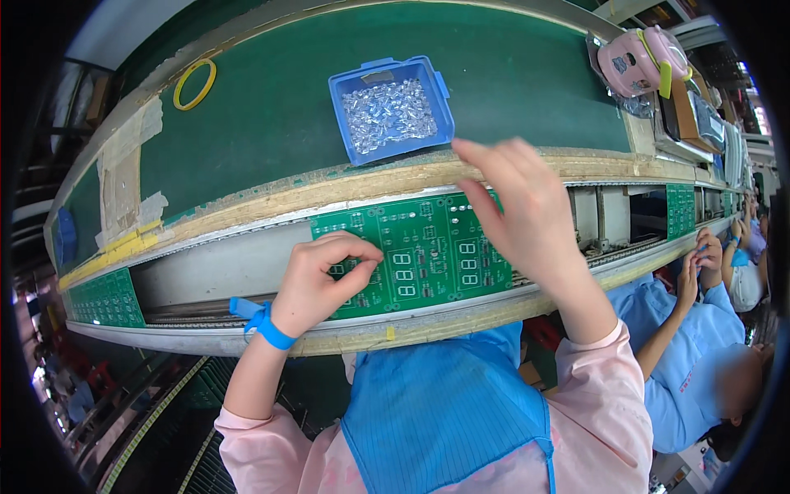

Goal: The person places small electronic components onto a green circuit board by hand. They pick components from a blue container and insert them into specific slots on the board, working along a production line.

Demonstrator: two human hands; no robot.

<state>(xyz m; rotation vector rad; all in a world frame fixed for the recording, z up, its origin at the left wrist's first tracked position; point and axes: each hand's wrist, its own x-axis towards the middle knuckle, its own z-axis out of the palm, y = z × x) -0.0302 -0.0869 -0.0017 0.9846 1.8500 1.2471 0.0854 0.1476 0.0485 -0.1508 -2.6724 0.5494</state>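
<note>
A green circuit board (pixel 424 280) with white-outlined digit displays lies on the rails of the line in front of me. Over its left part is my left hand (pixel 325 276), with a blue wrist strap on its wrist. Thumb and forefinger are pinched close to the board; whatever they may hold is too small to make out. My right hand (pixel 522 206) hovers above the board's right end, slightly blurred. Its thumb and fingers are apart, fingertips near the corner of a blue plastic bin (pixel 446 107). Many small clear parts (pixel 391 115) fill that bin.
Another green board (pixel 107 298) sits on the line at left, and one more (pixel 680 210) at right. A yellow ring (pixel 195 85) lies on the green bench; a pink container (pixel 642 62) stands at far right. A co-worker's hands (pixel 699 259) are at the line to my right.
</note>
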